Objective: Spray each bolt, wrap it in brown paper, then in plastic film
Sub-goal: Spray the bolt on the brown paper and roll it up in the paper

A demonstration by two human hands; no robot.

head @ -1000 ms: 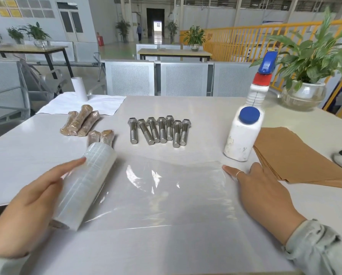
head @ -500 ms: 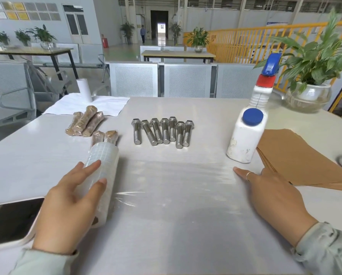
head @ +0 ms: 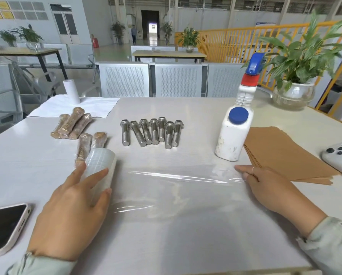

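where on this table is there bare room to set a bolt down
Free: the film sheet between left hand and right hand, and the strip between bare bolts and white bottle. Crowded: wrapped bolts beside the film roll; brown paper at right.

Bare table [head: 196, 155] before bolts [head: 151, 132], spray bottle [head: 234, 133] blocking right

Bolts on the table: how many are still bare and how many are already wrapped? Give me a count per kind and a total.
Bare steel bolts: 7
Wrapped bolts: 5, three in the far cluster and two nearer the film roll
Total: 12
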